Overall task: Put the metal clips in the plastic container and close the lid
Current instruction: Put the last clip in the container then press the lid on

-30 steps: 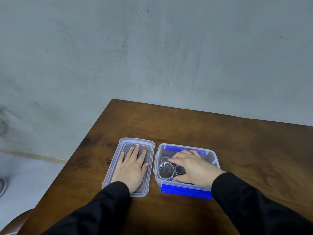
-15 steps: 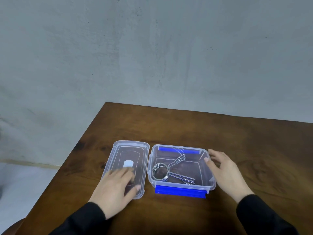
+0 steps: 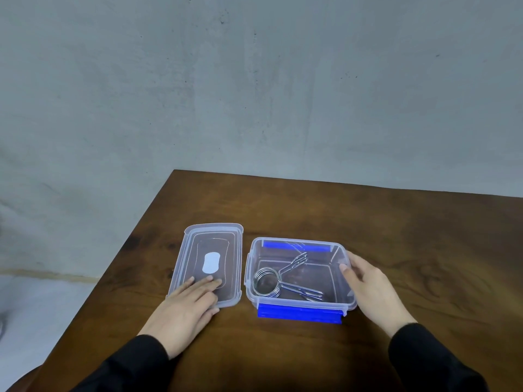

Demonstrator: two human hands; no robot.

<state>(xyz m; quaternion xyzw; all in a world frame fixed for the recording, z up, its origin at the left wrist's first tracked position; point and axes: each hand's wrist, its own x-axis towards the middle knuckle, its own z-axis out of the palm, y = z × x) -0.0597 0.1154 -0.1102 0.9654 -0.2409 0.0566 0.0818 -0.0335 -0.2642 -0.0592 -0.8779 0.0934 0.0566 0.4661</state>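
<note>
A bare grey wall stands behind a dark wooden table (image 3: pixel 368 222), whose left edge runs diagonally close to the work. The plastic container (image 3: pixel 300 302) sits open near the front, with the metal clips (image 3: pixel 278 282) lying inside on its floor; whether there are 2 or more cannot be told. The lid (image 3: pixel 209 250) lies flat just beside the container on its left, apart from it. The left hand (image 3: pixel 184 309) rests flat and open on the lid's near end, grasping nothing. The right hand (image 3: pixel 373 290) is open against the container's right wall, thumb at the rim, steadying it without a closed grip. Judgement: loading appears done and closing is in hand. The next move calls for lifting the lid, aligning it over the rim and pressing down the blue latches (image 3: pixel 299 316). Room to the right and rear is ample; the lid sits near the table's left edge.
</note>
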